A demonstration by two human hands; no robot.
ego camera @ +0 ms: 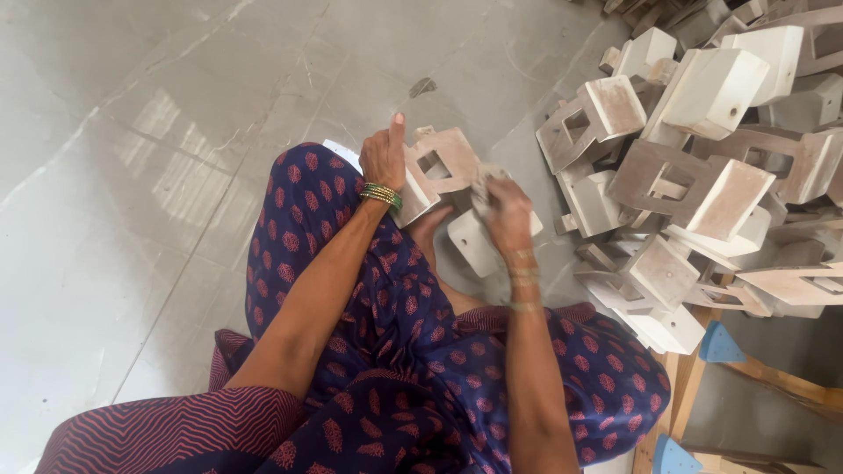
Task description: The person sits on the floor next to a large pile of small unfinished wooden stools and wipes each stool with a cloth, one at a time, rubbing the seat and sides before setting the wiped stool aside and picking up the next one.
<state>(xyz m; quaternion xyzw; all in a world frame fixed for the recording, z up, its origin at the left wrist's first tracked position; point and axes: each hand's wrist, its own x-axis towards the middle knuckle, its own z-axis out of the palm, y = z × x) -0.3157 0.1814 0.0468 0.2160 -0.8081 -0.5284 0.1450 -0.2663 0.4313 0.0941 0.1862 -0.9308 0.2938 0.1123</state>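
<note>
I sit on the floor with a whitish wooden block piece (443, 167), which has a square cut-out, propped against my knee. My left hand (385, 156) grips its left side, index finger pointing up, with green bangles at the wrist. My right hand (505, 211) is closed on a small pale scrap, probably sandpaper, pressed against the piece's right side. Another pale block (474, 244) lies just below the held piece, by my foot.
A big heap of similar whitish wooden pieces (702, 167) fills the right side. Wooden slats with blue triangular corner parts (720, 344) lie at the lower right. Grey tiled floor (158, 158) spreads out to the left. My patterned blue clothing covers my legs.
</note>
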